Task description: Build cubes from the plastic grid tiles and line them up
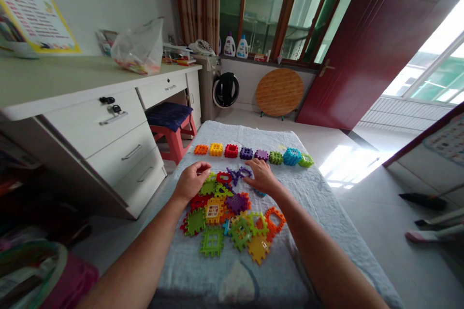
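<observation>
My left hand (192, 182) is at the far left edge of a loose pile of plastic building tiles, its fingers curled in with no tile showing in them. My right hand (264, 176) reaches over the far right side, fingers apart, close to purple openwork tiles (235, 175). Under and between my arms the pile holds a yellow window tile (213, 210), a green window tile (212, 241), a purple tile (237, 203) and an orange frame tile (274, 221). Beyond my hands runs a row of colour-sorted stacks, among them a red stack (231, 150) and a blue stack (292, 156).
A pale blue cloth (326, 251) covers the table. To the left stand a white desk (105, 128) and a red stool (176, 137) with a dark cushion. A pink bin (78, 275) is at lower left. A round wooden tabletop (279, 91) leans at the back wall.
</observation>
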The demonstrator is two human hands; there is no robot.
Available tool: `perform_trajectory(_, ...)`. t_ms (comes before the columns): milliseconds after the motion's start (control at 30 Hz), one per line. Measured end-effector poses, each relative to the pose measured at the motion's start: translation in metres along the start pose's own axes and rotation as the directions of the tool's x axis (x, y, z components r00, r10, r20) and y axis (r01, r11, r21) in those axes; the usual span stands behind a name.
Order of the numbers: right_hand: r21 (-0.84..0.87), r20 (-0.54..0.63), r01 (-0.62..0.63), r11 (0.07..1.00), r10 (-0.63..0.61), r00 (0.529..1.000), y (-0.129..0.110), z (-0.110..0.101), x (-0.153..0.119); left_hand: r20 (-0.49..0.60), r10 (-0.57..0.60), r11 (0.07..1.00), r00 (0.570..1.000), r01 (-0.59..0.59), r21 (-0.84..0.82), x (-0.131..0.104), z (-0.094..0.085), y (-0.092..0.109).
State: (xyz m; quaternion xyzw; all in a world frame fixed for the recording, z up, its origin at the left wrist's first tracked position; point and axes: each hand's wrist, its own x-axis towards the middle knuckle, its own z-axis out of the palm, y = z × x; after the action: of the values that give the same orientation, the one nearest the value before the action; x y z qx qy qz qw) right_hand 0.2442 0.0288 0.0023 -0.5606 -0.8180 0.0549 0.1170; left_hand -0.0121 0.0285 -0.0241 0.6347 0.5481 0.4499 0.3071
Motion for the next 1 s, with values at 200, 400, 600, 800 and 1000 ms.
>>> perform_trajectory(200, -0.081, 0.041, -0.05, 0.995, 0.054, 0.998, -0.007, 0.007, 0.003, -0.007, -0.01, 1.0, 1.0, 0.01, -0.011, -0.002, -0.001, 0.005)
perform_trajectory(400, -0.029, -0.024, -0.11, 0.993, 0.109, 0.994, 0.006, -0.002, 0.02, -0.013, -0.018, 0.999, 1.0, 0.018, -0.04, -0.002, -0.002, 0.007)
perform_trajectory(600, -0.027, -0.045, -0.182, 0.983, 0.18, 0.983, 0.025, -0.027, 0.065, 0.005, -0.024, 1.0, 1.0, 0.024, -0.003, -0.001, -0.001, 0.003)
perform_trajectory(800, -0.104, 0.114, -0.121, 0.987, 0.133, 0.985, 0.035, -0.027, 0.093, -0.009, -0.011, 1.0, 1.0, 0.012, 0.006, 0.0, -0.002, 0.003)
perform_trajectory(1000, -0.123, 0.135, -0.12, 0.985, 0.136, 0.982, 0.039, -0.021, 0.096, -0.014, 0.007, 1.0, 1.0, -0.007, -0.003, 0.0, -0.002, 0.005)
